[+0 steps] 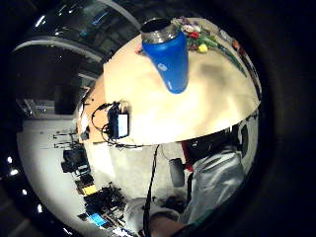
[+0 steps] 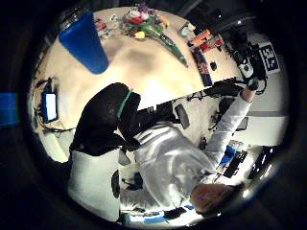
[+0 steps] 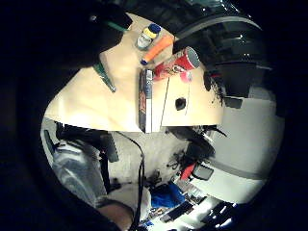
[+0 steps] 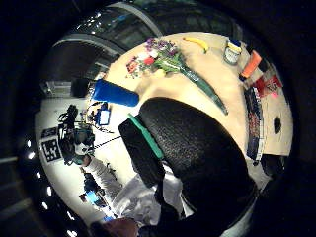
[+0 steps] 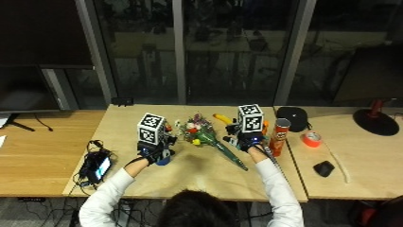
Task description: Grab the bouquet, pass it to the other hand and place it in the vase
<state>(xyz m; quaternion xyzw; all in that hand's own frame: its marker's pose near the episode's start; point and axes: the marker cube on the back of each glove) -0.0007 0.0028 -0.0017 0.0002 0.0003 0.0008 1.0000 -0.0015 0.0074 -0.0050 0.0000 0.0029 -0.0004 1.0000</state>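
The bouquet [image 5: 211, 138] lies flat on the worktop [image 5: 189, 177] between the two hands, its flower heads toward the far side and its green wrapped stems running toward the near right, with the blue vase [image 5: 165, 157] standing upright just left of it. The left hand [image 5: 153, 151] is raised by the vase and the right hand [image 5: 247, 140] is raised just right of the stems; I cannot tell how the fingers of either are set. A red tube can [image 5: 278, 137] stands right of the right hand, and a yellow banana [image 5: 222, 118] lies beyond the bouquet.
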